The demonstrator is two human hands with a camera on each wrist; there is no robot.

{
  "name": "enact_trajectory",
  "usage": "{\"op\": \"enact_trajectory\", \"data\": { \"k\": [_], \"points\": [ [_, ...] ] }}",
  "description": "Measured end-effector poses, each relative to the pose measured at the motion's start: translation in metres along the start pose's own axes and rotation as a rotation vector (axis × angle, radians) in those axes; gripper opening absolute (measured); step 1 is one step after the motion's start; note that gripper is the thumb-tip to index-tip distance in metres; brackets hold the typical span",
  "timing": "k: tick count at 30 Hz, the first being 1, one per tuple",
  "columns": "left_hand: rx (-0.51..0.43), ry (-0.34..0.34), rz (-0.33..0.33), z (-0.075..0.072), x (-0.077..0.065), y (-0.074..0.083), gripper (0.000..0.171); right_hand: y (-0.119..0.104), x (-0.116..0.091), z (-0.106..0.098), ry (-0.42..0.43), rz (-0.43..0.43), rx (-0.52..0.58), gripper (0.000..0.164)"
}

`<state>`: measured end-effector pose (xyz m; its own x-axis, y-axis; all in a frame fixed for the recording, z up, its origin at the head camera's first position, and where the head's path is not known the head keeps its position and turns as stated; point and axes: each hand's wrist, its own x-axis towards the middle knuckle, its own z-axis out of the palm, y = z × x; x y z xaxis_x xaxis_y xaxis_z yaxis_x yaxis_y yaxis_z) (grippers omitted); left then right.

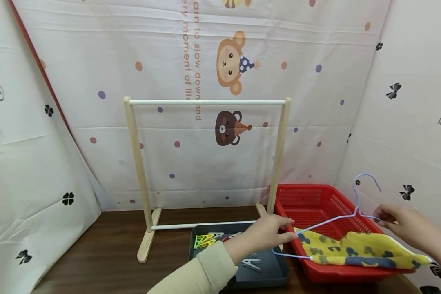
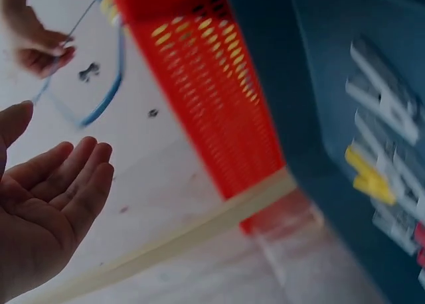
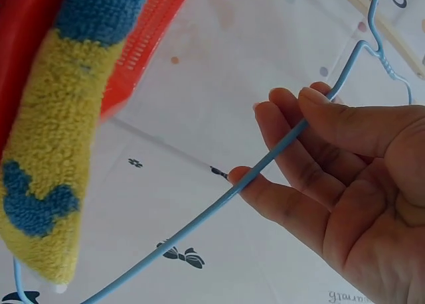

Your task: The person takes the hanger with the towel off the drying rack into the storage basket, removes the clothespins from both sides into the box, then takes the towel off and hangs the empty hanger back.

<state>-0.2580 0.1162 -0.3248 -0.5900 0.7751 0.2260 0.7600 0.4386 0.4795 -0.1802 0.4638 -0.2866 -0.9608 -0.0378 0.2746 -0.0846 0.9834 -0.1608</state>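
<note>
A light blue wire hanger (image 1: 327,222) is held at its right shoulder by my right hand (image 1: 400,222), hook pointing up. In the right wrist view the hanger's wire (image 3: 226,196) passes between thumb and fingers. A yellow towel with blue patterns (image 1: 356,247) hangs over the hanger's lower bar, above the red basket. My left hand (image 1: 259,237) is near the hanger's left end. The left wrist view shows that hand's fingers (image 2: 73,178) extended and apart from the wire, with nothing between thumb and fingers.
A red perforated basket (image 1: 305,190) stands on the right. In front of the rack is a dark blue-grey tray (image 1: 268,277) with several clothespins (image 1: 250,263). The wooden rack (image 1: 137,163) has a white top rail (image 1: 206,102) on the brown table (image 1: 106,253).
</note>
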Motion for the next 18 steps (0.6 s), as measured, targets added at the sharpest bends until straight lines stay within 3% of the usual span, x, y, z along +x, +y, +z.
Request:
{"op": "enact_trajectory", "data": {
  "k": [5, 10, 18],
  "points": [
    [-0.127, 0.006, -0.059, 0.017, 0.008, 0.001, 0.036, 0.0, -0.004, 0.0, 0.026, 0.009, 0.014, 0.01],
    [-0.356, 0.023, -0.074, 0.027, 0.008, -0.001, 0.028, -0.002, -0.007, 0.0, 0.065, 0.009, 0.032, 0.012],
    [-0.439, 0.137, -0.046, 0.034, 0.008, -0.002, 0.028, -0.003, -0.008, 0.001, 0.127, -0.001, 0.048, 0.011]
  ]
}}
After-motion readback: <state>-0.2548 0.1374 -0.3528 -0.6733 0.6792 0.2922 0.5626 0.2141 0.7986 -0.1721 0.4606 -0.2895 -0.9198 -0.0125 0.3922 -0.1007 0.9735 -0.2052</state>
